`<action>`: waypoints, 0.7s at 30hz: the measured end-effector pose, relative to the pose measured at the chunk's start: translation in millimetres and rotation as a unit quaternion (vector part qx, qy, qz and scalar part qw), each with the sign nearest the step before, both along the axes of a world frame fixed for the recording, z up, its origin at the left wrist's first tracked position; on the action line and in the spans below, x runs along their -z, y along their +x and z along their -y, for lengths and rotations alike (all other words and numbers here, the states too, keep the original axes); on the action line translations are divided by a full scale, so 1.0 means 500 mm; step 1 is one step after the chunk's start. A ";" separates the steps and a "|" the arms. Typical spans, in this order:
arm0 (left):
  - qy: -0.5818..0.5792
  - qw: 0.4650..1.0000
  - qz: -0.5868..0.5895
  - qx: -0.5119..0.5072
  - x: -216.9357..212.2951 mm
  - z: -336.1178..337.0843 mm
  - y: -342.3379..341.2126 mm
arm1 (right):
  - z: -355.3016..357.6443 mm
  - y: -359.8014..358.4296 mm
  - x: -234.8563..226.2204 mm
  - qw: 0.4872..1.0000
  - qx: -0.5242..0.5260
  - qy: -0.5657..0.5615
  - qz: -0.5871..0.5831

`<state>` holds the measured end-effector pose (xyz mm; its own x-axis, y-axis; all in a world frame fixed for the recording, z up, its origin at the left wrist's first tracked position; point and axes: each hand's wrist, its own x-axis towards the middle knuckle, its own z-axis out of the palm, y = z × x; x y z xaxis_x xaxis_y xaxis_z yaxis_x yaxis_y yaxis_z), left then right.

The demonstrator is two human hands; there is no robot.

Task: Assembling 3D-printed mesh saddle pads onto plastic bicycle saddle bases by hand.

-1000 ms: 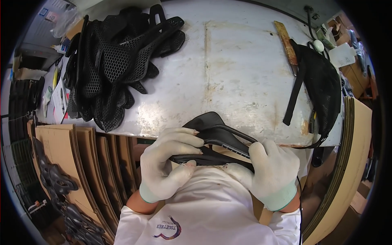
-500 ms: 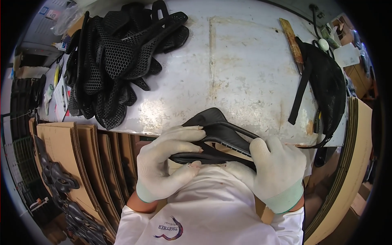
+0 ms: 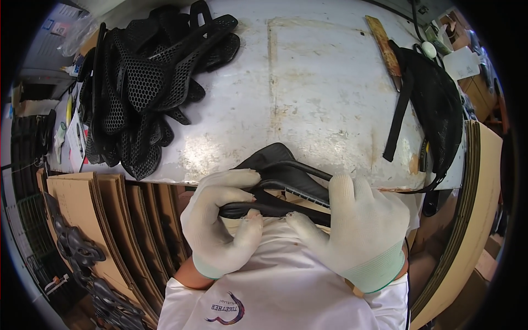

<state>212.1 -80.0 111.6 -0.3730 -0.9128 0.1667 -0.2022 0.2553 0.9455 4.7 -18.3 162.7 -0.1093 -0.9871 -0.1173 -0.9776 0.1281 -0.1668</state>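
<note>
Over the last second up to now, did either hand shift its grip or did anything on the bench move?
Hardly anything. The left hand and right hand keep gripping the black saddle shell at the bench edge, as before; only the left thumb seems to have slid slightly along its rail. The pile of black mesh saddle pads and the black bag have not moved.

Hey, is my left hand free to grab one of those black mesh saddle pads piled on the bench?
Probably not yet: the left hand is gripping the black saddle along with the right hand. The bench between it and the pile of mesh pads looks open.
</note>
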 end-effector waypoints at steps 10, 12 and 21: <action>0.111 0.984 -0.100 0.093 0.006 0.032 0.035 | 0.001 -0.007 0.005 1.000 0.004 -0.002 0.018; 0.119 0.984 -0.099 0.089 0.007 0.029 0.039 | 0.004 -0.009 0.010 1.000 -0.010 -0.018 0.015; 0.105 0.983 -0.093 0.119 0.006 0.044 0.039 | 0.007 -0.020 0.015 0.997 -0.045 -0.070 0.000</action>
